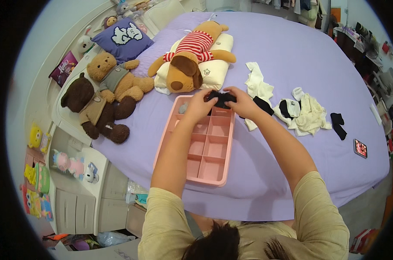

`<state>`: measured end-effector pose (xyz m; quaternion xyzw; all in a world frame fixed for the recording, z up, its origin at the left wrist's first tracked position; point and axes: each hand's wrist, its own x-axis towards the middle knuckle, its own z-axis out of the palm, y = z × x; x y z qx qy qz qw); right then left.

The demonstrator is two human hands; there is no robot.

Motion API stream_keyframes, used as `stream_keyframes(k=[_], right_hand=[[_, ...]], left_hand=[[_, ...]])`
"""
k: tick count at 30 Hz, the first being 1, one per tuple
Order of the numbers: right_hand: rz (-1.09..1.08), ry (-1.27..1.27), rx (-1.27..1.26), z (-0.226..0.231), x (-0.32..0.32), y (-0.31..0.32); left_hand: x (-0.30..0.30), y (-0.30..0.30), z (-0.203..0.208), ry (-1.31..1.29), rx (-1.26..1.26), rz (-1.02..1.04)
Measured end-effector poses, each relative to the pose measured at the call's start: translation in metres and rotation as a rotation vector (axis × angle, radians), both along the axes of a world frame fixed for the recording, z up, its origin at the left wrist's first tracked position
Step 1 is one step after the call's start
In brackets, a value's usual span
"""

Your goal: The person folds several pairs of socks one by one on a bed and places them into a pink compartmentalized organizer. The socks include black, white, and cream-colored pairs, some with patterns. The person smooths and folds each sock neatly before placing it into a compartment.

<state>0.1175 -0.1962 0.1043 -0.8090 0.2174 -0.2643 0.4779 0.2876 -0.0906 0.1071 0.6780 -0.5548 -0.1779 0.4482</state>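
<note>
Both my hands are over the far end of a pink divided storage box (229, 152) on the bed. Between them they hold a bunched black sock (221, 99), just above the far right compartment. My left hand (199, 105) grips its left side, and my right hand (241, 101) pinches its right side. A small grey bundle (183, 108) sits in the far left compartment. The near compartments that show hold nothing; my left forearm hides part of the left row. Right of the box lie loose white socks (259, 82) with a black piece beside them.
Further right are a cream-and-white sock pile (310, 113), black socks (338, 125) and a phone (360, 148). A plush dog (185, 71) lies on cream pillows beyond the box. Two teddy bears (118, 82) lean at the left by a purple cushion (123, 41).
</note>
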Motion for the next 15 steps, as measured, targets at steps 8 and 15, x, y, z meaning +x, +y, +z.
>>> stream_keyframes(k=[8, 15], right_hand=[[-0.059, 0.289, -0.662, -0.003, -0.007, 0.007], [-0.104, 0.505, -0.694, -0.001, -0.002, 0.011]], left_hand=[[-0.015, 0.018, -0.023, -0.453, -0.051, 0.163], [-0.031, 0.013, -0.022, -0.668, 0.001, 0.139]])
